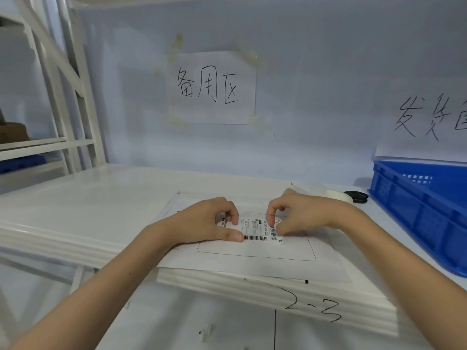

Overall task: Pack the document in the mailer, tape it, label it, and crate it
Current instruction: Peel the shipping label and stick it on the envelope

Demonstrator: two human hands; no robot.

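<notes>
A white mailer (252, 258) lies flat on the white shelf, its near edge over the shelf's front lip, with a thin rounded rectangle printed on it. A small white shipping label (255, 229) with barcodes sits inside that rectangle. My left hand (209, 223) pinches the label's left end between thumb and forefinger. My right hand (295, 215) pinches the label's right end, where that edge looks slightly lifted. The document is not visible.
A blue plastic crate (424, 210) stands at the right on the shelf. Behind my right hand lie a roll of clear tape (336, 194) and black scissors (357, 197). Handwritten paper signs hang on the back wall. White racking stands at the left.
</notes>
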